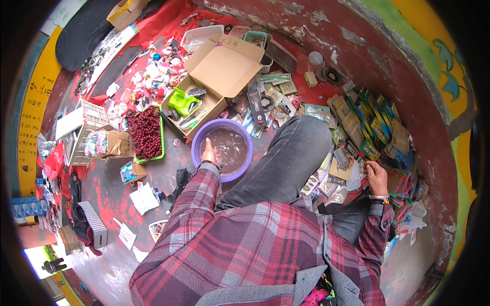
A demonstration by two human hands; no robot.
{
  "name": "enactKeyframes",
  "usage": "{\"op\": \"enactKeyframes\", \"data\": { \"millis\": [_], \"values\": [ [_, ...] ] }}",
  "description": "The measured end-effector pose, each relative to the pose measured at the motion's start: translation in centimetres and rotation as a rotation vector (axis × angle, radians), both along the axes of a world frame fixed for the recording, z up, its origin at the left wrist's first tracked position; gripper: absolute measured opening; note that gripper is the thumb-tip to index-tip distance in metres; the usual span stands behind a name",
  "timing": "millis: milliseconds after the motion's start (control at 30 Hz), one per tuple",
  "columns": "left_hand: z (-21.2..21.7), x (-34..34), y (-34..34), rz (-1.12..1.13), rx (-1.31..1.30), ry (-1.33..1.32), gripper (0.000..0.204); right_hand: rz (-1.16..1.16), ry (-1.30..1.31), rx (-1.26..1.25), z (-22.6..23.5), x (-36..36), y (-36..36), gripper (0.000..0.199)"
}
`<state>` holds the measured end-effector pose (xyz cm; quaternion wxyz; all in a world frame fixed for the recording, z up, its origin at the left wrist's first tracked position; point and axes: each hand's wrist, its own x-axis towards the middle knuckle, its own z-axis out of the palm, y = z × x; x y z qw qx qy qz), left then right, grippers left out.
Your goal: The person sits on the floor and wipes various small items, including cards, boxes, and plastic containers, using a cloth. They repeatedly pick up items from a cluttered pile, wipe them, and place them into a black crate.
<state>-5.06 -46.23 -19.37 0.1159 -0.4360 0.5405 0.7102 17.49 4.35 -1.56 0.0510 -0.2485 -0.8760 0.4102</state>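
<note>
My left hand (210, 152) is over the left rim of a round purple basin (248, 162) of murky brownish water. Its thumb points up, and the other fingers are partly hidden at the water, so their hold does not show. Just left of the basin, dark red grapes (144, 132) are heaped on a bright green tray (163, 148). Away to the right, beyond my bent knee, is my right hand (376, 177) with curled fingers. Whether anything small is inside them is hidden. Packaged goods lie beside that hand.
An open cardboard box (224, 64) holding a bright green plastic item (182, 102) stands behind the basin. Packets and boxes (375, 122) are piled along the curved red wall (357, 46). A white crate (84, 130) and a small carton (133, 172) are on the left.
</note>
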Motion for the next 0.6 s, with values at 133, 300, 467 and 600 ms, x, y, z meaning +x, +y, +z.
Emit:
{"op": "enactKeyframes", "data": {
  "millis": [133,300,467,600],
  "values": [
    [-0.3,0.3,-0.4,-0.053,0.043,0.023,0.061,-0.013,-0.004,-0.004,-0.1,0.1,0.0,0.018],
    [-2.2,-0.4,-1.3,-0.023,0.2,-0.078,0.043,-0.005,-0.03,0.025,-0.1,-0.1,-0.1,0.018],
    [-3.1,0.1,-2.6,-0.251,0.578,0.069,0.024,0.013,-0.034,0.053,-0.4,-0.2,-0.1,0.017],
    [-3.0,0.1,-2.6,-0.392,0.598,0.129,0.026,0.019,-0.035,0.076,-0.4,-0.2,0.0,0.017]
  ]
}}
